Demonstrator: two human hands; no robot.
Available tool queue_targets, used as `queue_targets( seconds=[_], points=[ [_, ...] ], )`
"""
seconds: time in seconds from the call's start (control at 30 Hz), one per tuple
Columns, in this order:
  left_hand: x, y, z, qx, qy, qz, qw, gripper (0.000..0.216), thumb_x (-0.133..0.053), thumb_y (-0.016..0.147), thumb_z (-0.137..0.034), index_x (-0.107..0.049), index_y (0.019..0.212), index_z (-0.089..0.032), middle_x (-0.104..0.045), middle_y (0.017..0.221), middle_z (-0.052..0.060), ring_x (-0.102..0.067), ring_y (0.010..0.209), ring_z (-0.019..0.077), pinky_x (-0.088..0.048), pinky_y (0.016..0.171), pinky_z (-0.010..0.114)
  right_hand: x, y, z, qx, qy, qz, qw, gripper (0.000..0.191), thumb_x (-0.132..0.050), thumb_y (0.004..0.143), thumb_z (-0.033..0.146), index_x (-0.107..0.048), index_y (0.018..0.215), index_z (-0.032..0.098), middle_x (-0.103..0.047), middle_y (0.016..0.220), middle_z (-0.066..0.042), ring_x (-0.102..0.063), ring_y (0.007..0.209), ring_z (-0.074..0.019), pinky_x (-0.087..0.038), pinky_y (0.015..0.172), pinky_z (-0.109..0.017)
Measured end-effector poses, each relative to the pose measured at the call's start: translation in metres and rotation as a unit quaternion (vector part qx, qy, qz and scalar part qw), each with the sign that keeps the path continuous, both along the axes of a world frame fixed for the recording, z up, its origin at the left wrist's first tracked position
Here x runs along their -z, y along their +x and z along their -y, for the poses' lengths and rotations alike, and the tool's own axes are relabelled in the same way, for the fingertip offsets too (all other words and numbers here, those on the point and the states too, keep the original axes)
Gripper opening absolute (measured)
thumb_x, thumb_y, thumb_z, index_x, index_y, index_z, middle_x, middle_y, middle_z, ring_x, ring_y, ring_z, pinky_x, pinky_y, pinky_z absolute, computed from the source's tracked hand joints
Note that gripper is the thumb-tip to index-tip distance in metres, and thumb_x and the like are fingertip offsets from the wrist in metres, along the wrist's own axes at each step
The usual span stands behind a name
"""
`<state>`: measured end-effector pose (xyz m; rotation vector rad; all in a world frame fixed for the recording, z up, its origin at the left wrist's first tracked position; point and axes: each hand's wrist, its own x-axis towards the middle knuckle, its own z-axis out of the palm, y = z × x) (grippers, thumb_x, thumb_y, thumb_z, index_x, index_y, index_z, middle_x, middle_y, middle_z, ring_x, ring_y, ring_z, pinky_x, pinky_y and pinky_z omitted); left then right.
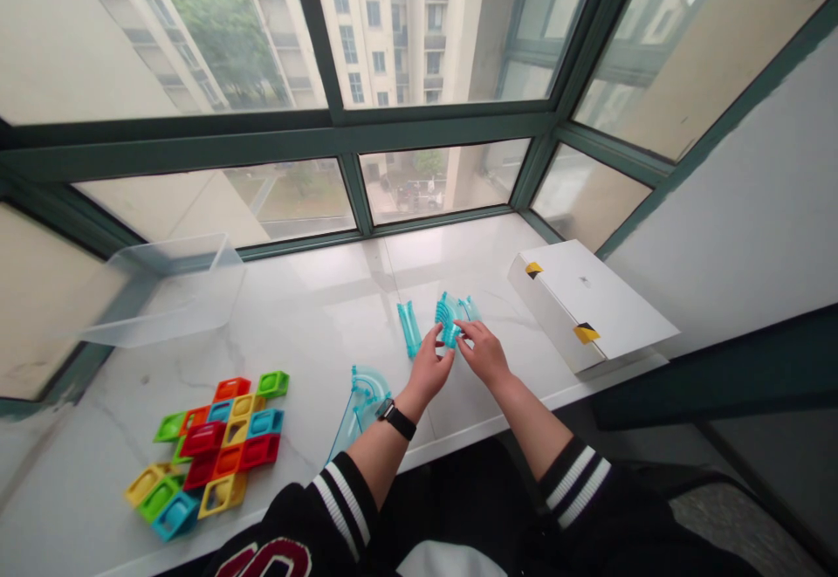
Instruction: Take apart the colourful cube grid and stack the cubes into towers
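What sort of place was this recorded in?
It looks like an enclosed balcony or window bay in an upper-floor home: green window frames wrap around a white countertop, and a tall building stands outside, with the ground well below.

White box right, clear bin and block cluster left, windows behind.
White box (599,302): right end of the table (320,324), near the pale wall (752,202), two yellow-and-black tabs (587,333) on its lid edge, small dark mark on top too small to read. Clear plastic bin (157,330): far left, by the glass. Colored blocks (228,460): near left, red, orange, yellow, green and blue, recessed tops, mostly packed together. Dark green window frame (445,127) wraps the far side; outside, a beige building (402,62) and a leafy tree (223,40). Lower middle pane maybe shows parked bikes (415,193); too hazy to be sure.
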<state>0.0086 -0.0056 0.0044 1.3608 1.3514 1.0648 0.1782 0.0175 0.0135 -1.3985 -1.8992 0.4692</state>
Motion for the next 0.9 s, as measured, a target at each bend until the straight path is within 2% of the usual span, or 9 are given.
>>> queue_targets(
  seconds=[0.1,0.23,0.57,0.73,0.9],
  points=[
    [0.003,0.001,0.001,0.002,-0.005,0.004,1.0,0.068,-0.071,0.089,-0.029,-0.048,0.153,-0.025,-0.05,0.16,0.017,-0.066,0.115,0.0245,-0.061,0.082,0.036,0.01,0.003,0.007,0.024,-0.005,-0.023,0.999,0.048,-0.06,0.095,0.026,-0.059,0.143,0.026,-0.072,0.109,-0.008,-0.072,0.086,-0.0209,-0.063,0.086,-0.04],
    [0.006,0.001,0.001,0.004,-0.006,0.004,1.0,0.071,-0.072,0.089,-0.03,-0.045,0.154,-0.026,-0.05,0.16,0.017,-0.066,0.115,0.0248,-0.062,0.083,0.037,0.022,0.005,0.015,0.042,-0.025,-0.053,0.997,0.055,-0.06,0.092,0.026,-0.052,0.147,0.026,-0.073,0.112,-0.009,-0.073,0.084,-0.0214,-0.065,0.085,-0.043],
    [0.005,0.001,0.0,0.006,-0.035,0.013,0.999,0.071,-0.073,0.09,-0.032,-0.044,0.154,-0.024,-0.049,0.16,0.019,-0.065,0.119,0.026,-0.061,0.089,0.039,0.032,-0.006,0.016,0.05,-0.083,-0.068,0.993,0.061,-0.064,0.087,0.025,-0.049,0.146,0.027,-0.075,0.112,-0.007,-0.077,0.089,-0.0245,-0.064,0.083,-0.045],
    [0.003,0.002,0.0,0.004,-0.031,0.011,0.999,0.072,-0.075,0.089,-0.033,-0.045,0.154,-0.025,-0.048,0.161,0.019,-0.065,0.119,0.0266,-0.061,0.09,0.04,0.036,-0.006,0.019,0.053,-0.086,-0.056,0.993,0.059,-0.063,0.089,0.026,-0.05,0.146,0.026,-0.075,0.115,-0.007,-0.076,0.09,-0.0228,-0.064,0.083,-0.043],
    [-0.004,-0.001,0.014,0.009,-0.031,0.011,0.999,0.074,-0.071,0.089,-0.029,-0.041,0.157,-0.022,-0.045,0.162,0.021,-0.065,0.119,0.0266,-0.063,0.087,0.04,0.047,0.0,0.026,0.059,-0.091,-0.052,0.993,0.059,-0.062,0.09,0.026,-0.049,0.147,0.023,-0.073,0.115,-0.008,-0.075,0.09,-0.0217,-0.063,0.085,-0.041]
  ],
)
